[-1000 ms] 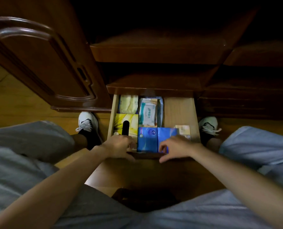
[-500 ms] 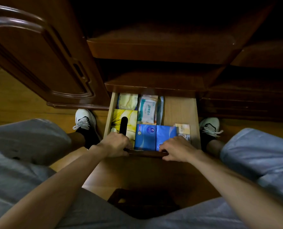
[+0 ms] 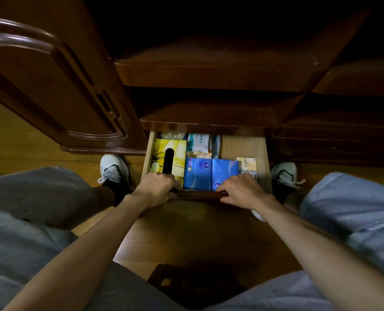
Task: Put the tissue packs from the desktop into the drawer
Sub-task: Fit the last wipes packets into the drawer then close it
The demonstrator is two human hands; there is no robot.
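1. My left hand (image 3: 157, 187) and right hand (image 3: 240, 190) both grip the front edge of the drawer (image 3: 245, 147), fingers curled over it, well apart from each other.
2. Compared with a second ago, the drawer sits further under the desk; the back row is now half hidden.
3. The yellow tissue box (image 3: 175, 153), two blue tissue packs (image 3: 211, 173) and a small pack (image 3: 247, 163) lie inside.
4. I judge the packing done; only closing remains.
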